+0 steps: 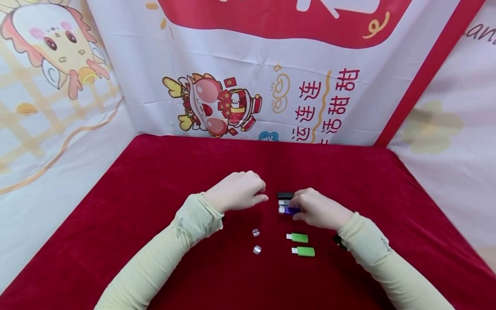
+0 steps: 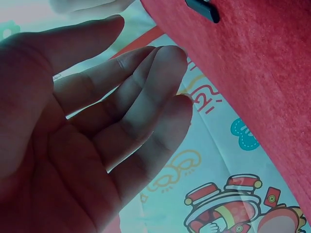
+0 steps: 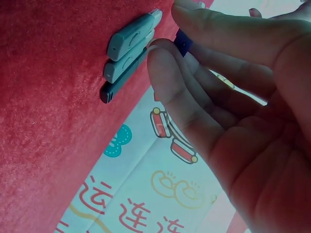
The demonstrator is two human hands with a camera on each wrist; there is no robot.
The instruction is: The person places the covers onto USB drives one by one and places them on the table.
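My right hand (image 1: 319, 209) pinches a blue USB stick (image 1: 287, 210) between thumb and fingers; only a small part of that stick (image 3: 182, 43) shows in the right wrist view. Beside it lie a grey USB stick (image 1: 284, 202) and a black USB stick (image 1: 285, 195). In the right wrist view, two greyish sticks (image 3: 133, 36) and a dark one (image 3: 114, 90) lie side by side. Left of this group hovers my left hand (image 1: 238, 191), fingers loosely bent and holding nothing. The left wrist view shows the palm of that hand (image 2: 97, 111) and a black stick (image 2: 204, 9) beyond.
Two green USB sticks (image 1: 300, 238) lie nearer me, metal plugs pointing left. Two small clear caps (image 1: 255, 232) sit to their left. A dark object (image 1: 339, 241) is partly hidden by the right sleeve. Red cloth (image 1: 201, 163) covers the table; printed curtains (image 1: 139, 86) stand around it.
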